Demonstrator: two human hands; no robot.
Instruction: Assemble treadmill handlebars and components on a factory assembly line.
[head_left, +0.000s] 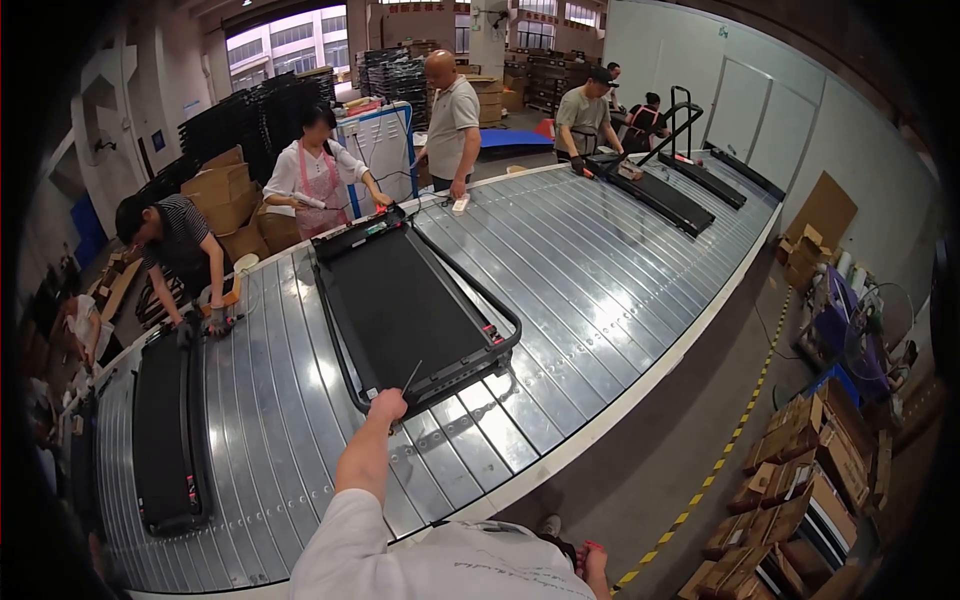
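Observation:
A flat black treadmill (405,300) lies on the silver slatted conveyor (600,280) in front of me, its folded handlebar frame wrapped around the deck. My left hand (387,405) reaches to the treadmill's near end and is closed on a thin metal tool (411,375) that points up toward the frame's edge. The forearm comes up from my white sleeve at the bottom. My right hand is out of the picture.
Another black treadmill (165,430) lies on the conveyor at the left, and more (655,195) sit at the far end. Several people work along the far side. Cardboard boxes (800,480) stack at the lower right, beyond yellow-black floor tape (720,460).

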